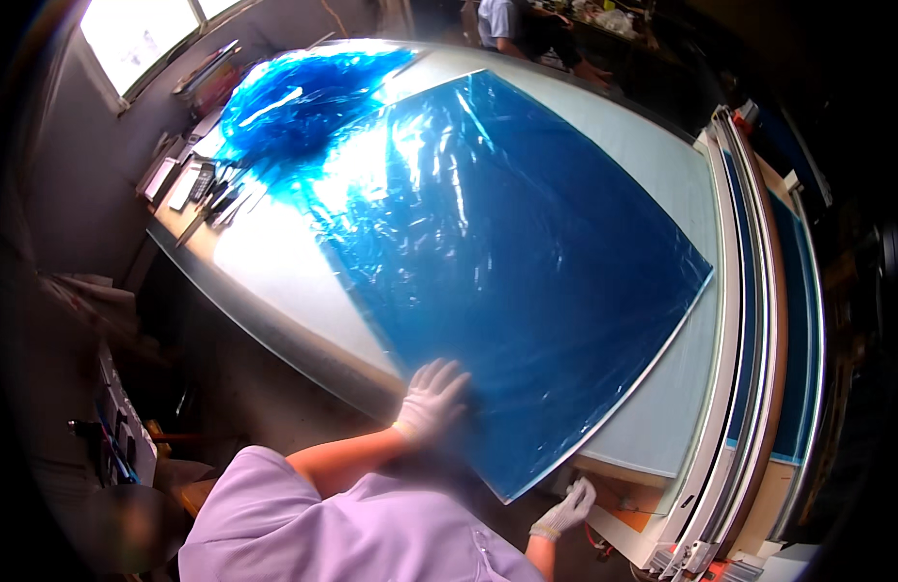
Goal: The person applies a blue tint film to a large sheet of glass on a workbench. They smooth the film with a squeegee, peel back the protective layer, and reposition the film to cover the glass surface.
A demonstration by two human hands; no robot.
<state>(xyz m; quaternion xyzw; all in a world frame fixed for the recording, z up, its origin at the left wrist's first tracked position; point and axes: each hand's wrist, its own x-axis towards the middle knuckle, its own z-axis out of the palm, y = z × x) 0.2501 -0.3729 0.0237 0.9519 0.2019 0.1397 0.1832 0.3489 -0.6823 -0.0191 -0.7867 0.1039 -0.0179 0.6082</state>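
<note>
A large blue sheet with a glossy, wrinkled film surface lies at an angle across the table. My left hand, in a white glove, rests on its near left edge with the fingers stretched out. Just right of the sheet's nearest corner is my right hand, gloved too and apart from the sheet. Its fingers are drawn together; whatever may be between them is too small to make out.
Crumpled blue film is heaped at the far left of the pale table. A calculator and several tools lie on the left edge. Long metal rails run along the right side. Another person is beyond the far edge.
</note>
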